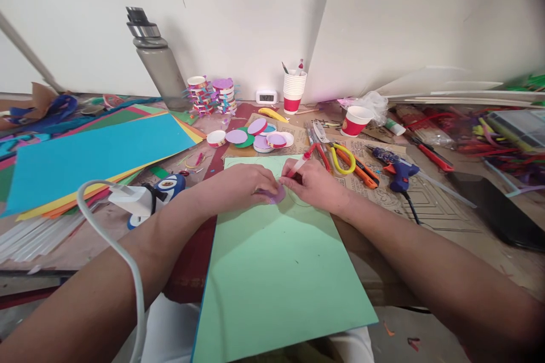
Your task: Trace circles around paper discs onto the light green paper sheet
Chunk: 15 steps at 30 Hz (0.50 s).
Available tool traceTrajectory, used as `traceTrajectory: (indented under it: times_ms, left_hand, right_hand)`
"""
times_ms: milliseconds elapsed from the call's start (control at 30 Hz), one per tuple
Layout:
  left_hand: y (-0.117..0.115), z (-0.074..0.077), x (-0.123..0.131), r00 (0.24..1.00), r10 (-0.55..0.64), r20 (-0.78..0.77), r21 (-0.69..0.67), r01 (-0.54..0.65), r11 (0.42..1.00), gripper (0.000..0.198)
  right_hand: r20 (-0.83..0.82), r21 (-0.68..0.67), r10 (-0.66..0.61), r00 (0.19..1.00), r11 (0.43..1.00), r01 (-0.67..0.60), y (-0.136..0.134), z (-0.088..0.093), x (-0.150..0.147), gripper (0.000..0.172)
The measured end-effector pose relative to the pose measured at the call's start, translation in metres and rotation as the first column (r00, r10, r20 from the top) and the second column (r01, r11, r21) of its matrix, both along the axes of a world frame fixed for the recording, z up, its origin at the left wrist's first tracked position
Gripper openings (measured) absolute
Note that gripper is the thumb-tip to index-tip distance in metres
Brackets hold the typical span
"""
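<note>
Left grip pinches a purple disc; at its two o'clock, right grip clasps a red pen. The disc seems light, bendable, best held by its rim.

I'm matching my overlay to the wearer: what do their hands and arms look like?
Left hand and right hand are ungloved; no ring or watch shows. The bare left forearm and right forearm show no sleeves. A rounded white cable crosses before the left forearm.

The left forearm slants from 8 o'clock, the right forearm from 4; curled left hand sits close, at 9 o'clock of curled right hand.
</note>
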<state>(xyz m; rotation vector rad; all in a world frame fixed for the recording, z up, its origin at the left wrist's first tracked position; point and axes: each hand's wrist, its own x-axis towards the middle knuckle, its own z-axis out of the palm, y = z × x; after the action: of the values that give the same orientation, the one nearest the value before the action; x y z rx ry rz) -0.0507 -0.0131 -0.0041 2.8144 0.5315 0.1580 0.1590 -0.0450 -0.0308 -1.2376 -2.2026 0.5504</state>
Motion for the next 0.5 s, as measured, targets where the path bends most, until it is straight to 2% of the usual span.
traceTrajectory:
  times_ms: [500]
  left_hand:
    - [0.0045,-0.0065,-0.0017,1.0,-0.018,0.011,-0.009,0.019,1.0,0.016]
  right_hand:
    - [0.082,0.053,0.046,0.996,0.997,-0.051,-0.0045,0.0027,0.0012,0.016]
